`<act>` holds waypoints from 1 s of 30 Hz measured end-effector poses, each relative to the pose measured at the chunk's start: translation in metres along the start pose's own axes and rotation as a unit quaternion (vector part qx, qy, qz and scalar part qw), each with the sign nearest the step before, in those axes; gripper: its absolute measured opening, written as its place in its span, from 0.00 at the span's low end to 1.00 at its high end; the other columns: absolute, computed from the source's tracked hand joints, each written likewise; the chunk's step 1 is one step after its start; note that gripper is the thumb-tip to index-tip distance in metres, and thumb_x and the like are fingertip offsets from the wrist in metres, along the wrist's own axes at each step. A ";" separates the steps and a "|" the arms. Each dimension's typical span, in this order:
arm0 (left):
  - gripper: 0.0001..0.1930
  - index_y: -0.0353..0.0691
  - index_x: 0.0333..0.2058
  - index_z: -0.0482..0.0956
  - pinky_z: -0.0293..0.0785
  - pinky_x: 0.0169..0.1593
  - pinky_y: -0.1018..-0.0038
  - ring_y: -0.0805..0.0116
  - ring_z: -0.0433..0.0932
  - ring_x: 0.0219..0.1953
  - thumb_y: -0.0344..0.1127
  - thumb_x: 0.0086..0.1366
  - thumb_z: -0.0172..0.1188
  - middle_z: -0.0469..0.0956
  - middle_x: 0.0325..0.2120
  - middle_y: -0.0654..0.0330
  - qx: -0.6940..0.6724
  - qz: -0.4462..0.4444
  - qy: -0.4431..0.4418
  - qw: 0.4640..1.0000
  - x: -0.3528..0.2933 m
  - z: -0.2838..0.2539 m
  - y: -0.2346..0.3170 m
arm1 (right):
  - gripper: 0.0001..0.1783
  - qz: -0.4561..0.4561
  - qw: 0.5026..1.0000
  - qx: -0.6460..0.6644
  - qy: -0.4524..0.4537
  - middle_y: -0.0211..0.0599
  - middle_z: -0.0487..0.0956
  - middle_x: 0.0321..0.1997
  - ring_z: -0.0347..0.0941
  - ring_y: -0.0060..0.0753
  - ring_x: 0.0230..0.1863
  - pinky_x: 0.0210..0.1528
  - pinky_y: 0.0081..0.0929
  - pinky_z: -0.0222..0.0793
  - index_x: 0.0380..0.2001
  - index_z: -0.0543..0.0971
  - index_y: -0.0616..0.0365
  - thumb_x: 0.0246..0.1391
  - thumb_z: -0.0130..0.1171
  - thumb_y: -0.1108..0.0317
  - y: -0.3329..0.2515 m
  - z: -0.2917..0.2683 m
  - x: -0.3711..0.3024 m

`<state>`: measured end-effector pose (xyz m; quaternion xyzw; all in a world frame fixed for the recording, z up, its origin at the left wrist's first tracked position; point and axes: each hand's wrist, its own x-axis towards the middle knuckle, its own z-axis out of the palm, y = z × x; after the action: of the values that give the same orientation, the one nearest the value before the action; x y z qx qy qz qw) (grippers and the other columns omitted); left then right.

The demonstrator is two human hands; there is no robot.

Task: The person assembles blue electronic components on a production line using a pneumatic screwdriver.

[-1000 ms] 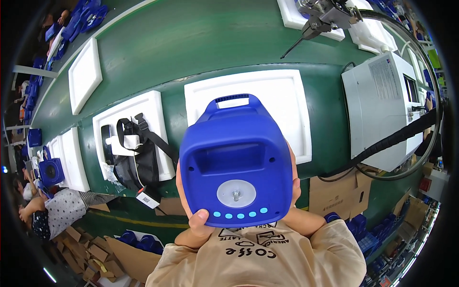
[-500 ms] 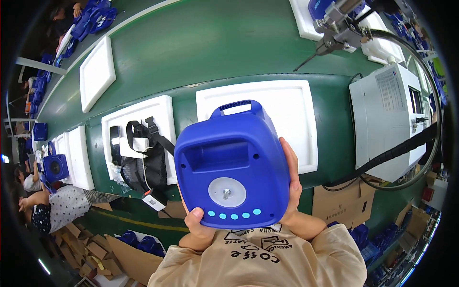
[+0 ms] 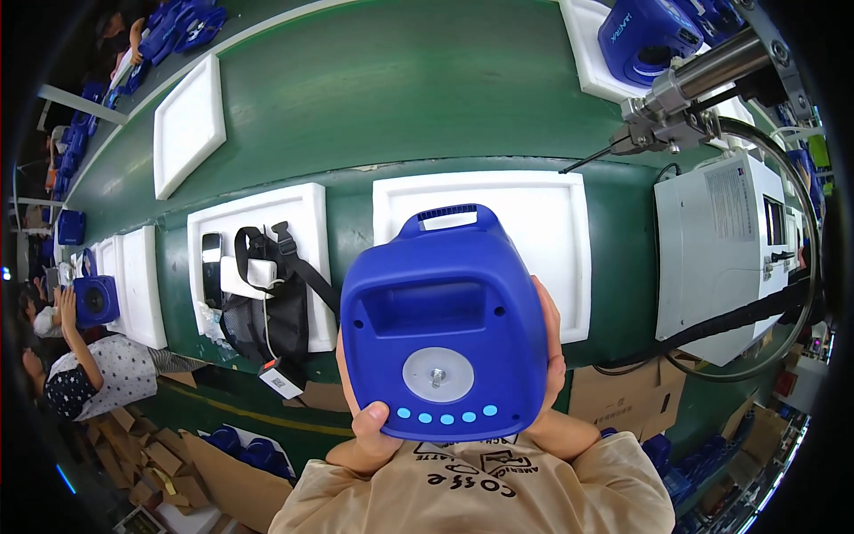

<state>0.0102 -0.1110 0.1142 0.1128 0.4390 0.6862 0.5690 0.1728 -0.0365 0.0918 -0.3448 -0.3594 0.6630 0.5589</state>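
Between my two hands is a blue plastic speaker housing (image 3: 436, 267), held up in front of my chest. A slotted handle tops its far end, and a deep recess crosses the face toward me. Below the recess sits a pale round disc (image 3: 439, 374) with a screw at its centre, above a row of several light-blue dots. My left hand (image 3: 369, 423) grips the lower left corner, its thumb on the edge and its other fingers mostly hidden. Along the right side wraps my right hand (image 3: 553, 347). Under and beyond the housing lies a white foam tray (image 3: 565, 240).
A foam tray (image 3: 311, 209) at left carries a black bag (image 3: 267, 325) and a phone (image 3: 211, 267). At right stand a grey machine box (image 3: 703, 258) and a metal arm with a thin driver bit (image 3: 587, 160). Co-workers (image 3: 102, 374) are at the far left.
The housing and both hands sit slightly lower and further right in view, still gripped the same way. The driver arm appears lower too. A co-worker's arm at left has risen toward another blue housing.
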 end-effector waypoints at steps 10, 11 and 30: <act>0.47 0.27 0.75 0.45 0.56 0.73 0.66 0.57 0.63 0.71 0.34 0.61 0.57 0.56 0.73 0.44 0.079 0.128 -0.103 0.983 0.020 0.029 0.010 | 0.37 -0.486 0.827 -0.282 0.038 0.59 0.69 0.69 0.64 0.55 0.72 0.76 0.50 0.53 0.69 0.62 0.79 0.66 0.50 0.59 -0.107 -0.001 0.085; 0.47 0.27 0.75 0.45 0.56 0.73 0.66 0.57 0.63 0.71 0.34 0.61 0.57 0.56 0.73 0.44 0.078 0.135 -0.114 0.981 0.020 0.032 0.011 | 0.35 -0.499 0.808 -0.311 0.047 0.56 0.69 0.71 0.64 0.53 0.73 0.77 0.49 0.53 0.69 0.63 0.76 0.67 0.49 0.61 -0.129 0.014 0.097; 0.41 0.28 0.72 0.56 0.57 0.70 0.71 0.61 0.67 0.65 0.40 0.64 0.59 0.67 0.64 0.49 0.171 0.096 -0.147 0.969 0.082 0.048 0.040 | 0.21 -0.496 0.811 -0.230 0.209 0.32 0.76 0.30 0.71 0.25 0.30 0.33 0.31 0.67 0.45 0.79 0.66 0.68 0.56 0.55 -0.326 0.115 0.192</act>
<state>-0.0127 -0.0149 0.1430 0.3499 0.4483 0.6281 0.5310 0.2091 0.1808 0.4203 -0.3686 -0.4977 0.1057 0.7780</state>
